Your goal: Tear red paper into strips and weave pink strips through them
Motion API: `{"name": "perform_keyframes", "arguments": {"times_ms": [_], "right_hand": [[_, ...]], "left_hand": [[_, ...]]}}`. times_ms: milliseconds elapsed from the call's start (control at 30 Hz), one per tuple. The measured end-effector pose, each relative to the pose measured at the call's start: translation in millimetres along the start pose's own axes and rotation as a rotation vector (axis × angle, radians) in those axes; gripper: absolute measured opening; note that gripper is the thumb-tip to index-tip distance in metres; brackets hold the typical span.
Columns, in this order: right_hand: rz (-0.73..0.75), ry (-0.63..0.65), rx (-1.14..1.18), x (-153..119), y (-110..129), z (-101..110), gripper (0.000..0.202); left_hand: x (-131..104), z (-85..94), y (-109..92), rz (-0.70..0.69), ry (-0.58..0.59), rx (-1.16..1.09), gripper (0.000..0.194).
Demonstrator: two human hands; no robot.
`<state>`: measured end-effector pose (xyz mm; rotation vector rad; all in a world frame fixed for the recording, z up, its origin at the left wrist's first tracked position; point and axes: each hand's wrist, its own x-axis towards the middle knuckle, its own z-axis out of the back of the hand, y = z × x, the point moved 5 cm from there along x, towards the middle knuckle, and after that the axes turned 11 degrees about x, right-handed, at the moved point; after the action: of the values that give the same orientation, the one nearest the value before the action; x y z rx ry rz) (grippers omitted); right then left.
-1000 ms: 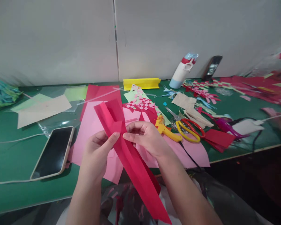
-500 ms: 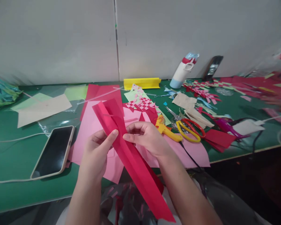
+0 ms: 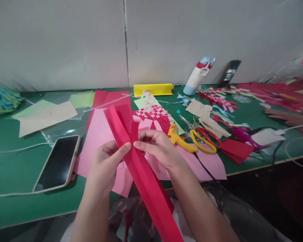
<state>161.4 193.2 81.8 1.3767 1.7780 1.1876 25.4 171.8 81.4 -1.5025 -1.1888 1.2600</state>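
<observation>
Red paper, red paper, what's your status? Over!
Left hand, right hand: both pinching red paper. Paper: creased lengthwise, held at a slant. Yellow glue gun, scissors: off to the right, out of the way. Over.

This was a craft work spot, perhaps a small workshop: a long green-topped bench (image 3: 12, 178) ran against a grey panelled wall (image 3: 65, 43). Pink and red paper sheets (image 3: 96, 134) lay around the bench's middle, with yellow-and-red-handled scissors (image 3: 204, 143) and a yellow glue gun (image 3: 179, 141) nearer its front edge, and woven paper strips (image 3: 217, 97) towards the back edge.
</observation>
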Motion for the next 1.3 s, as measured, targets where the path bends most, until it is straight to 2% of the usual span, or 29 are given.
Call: {"name": "perform_keyframes", "arguments": {"times_ms": [100,300,667,933,1133,1300], "right_hand": [[-0.005,-0.005,-0.008,-0.1,-0.2,1.1,0.023],[-0.117,0.01,-0.019,-0.6,-3.6,1.5,0.024],[-0.035,0.002,-0.009,-1.2,-1.3,-0.8,0.021],[-0.133,-0.028,-0.024,0.5,-8.6,4.9,0.025],[-0.094,-0.05,0.018,2.4,-8.6,6.3,0.026],[-0.057,-0.034,-0.012,1.8,-5.4,3.8,0.023]], "left_hand": [[0.8,1.1,0.3,0.0,-0.005,-0.009,0.019],[0.3,5.3,1.3,0.005,-0.035,0.016,0.024],[1.9,8.0,2.3,0.009,-0.08,-0.002,0.025],[1.7,10.8,0.5,-0.049,-0.125,0.02,0.022],[1.4,4.2,1.5,-0.014,0.001,0.089,0.029],[1.9,3.7,0.9,-0.018,0.0,0.071,0.028]]}}
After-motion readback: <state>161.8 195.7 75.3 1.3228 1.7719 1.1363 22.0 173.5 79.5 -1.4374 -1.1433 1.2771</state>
